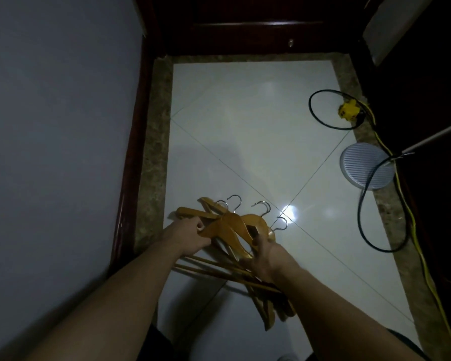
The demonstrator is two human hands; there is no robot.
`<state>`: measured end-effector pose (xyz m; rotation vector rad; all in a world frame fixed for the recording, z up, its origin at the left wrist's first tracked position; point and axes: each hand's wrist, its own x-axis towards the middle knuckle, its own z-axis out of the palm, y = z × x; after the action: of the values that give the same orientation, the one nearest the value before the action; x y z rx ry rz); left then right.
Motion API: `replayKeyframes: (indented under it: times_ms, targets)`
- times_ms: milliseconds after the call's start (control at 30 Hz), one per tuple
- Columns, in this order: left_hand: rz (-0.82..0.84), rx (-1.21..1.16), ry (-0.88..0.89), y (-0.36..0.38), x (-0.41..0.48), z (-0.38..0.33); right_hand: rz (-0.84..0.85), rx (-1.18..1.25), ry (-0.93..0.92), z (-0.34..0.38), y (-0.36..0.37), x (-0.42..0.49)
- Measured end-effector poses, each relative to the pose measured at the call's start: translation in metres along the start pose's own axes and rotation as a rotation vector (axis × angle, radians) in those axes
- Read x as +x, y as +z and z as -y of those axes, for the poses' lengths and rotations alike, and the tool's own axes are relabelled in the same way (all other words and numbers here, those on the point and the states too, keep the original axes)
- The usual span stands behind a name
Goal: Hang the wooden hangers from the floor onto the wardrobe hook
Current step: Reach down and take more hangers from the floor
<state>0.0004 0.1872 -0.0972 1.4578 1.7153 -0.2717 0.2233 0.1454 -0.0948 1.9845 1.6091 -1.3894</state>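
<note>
A heap of several wooden hangers [229, 225] with metal hooks lies on the white tiled floor [258, 126], hooks pointing away from me. My left hand [188, 234] grips the left end of the heap. My right hand [266, 256] is closed over the shoulders of the hangers on the right side. The hangers' lower bars [219, 269] stick out toward me under my right forearm. No wardrobe hook is in view.
A grey wall [57, 152] with dark red skirting [130, 178] runs along the left. A dark wooden door [245, 24] closes the far end. At the right lie a black cable loop [328, 110], a yellow plug [348, 113], a round grey stand base [366, 169] and a yellow cord [412, 230].
</note>
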Motion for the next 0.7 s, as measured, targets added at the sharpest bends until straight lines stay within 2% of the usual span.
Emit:
replayKeyframes:
  times_ms: [133,267,367,467,567,700]
  targets:
    - [-0.048,0.057,-0.037,0.015,0.030,0.007,-0.026,-0.051,0.003,-0.003,0.006,0.024]
    - [-0.009,0.118,-0.034,0.033,0.055,0.010,-0.046,-0.297,-0.001,-0.002,0.017,0.048]
    - [0.031,0.190,-0.028,0.051,0.066,0.010,-0.125,-0.425,-0.046,0.000,0.031,0.064]
    - [0.019,0.224,-0.037,0.068,0.075,0.010,-0.136,-0.413,-0.033,-0.008,0.039,0.078]
    - [-0.016,0.172,-0.043,0.079,0.083,0.012,-0.111,-0.360,0.019,-0.019,0.040,0.092]
    - [-0.085,0.100,-0.042,0.084,0.093,0.019,-0.105,-0.331,-0.006,-0.021,0.048,0.107]
